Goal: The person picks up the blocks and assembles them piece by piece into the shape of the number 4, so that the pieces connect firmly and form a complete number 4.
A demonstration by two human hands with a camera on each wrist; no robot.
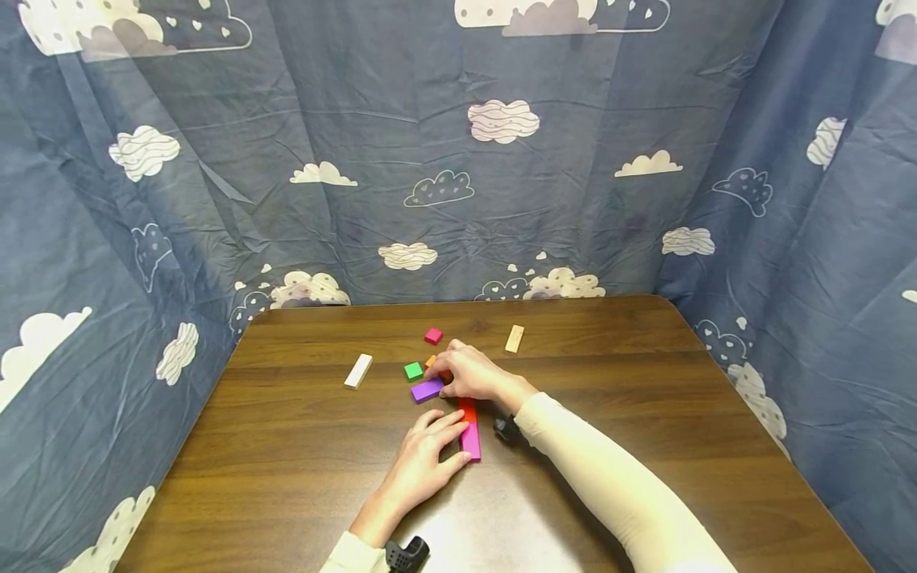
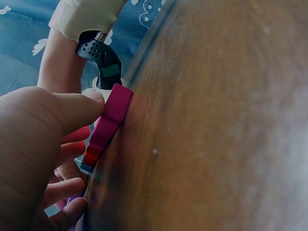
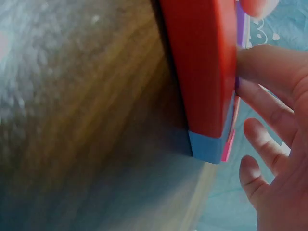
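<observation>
A row of flat blocks runs away from me: a magenta block [image 1: 470, 442], a red block [image 3: 204, 67] and a blue block [image 3: 206, 147] at the far end. My left hand [image 1: 423, 461] lies along the row's left side, its thumb touching the magenta block and its fingertips near the red one. My right hand [image 1: 474, 372] reaches over the far end and pinches a purple block [image 1: 427, 390] between thumb and index finger; its other fingers stay off the block. An orange block [image 1: 431, 362] is partly hidden beside the right fingers.
A green block [image 1: 413, 372] lies just beyond the purple one, with a crimson block [image 1: 433, 336] farther back. A white block [image 1: 359, 372] lies to the left and a pale wooden block [image 1: 514, 339] to the right. A cloud-patterned curtain [image 1: 387, 199] hangs behind the wooden table [image 1: 272, 469].
</observation>
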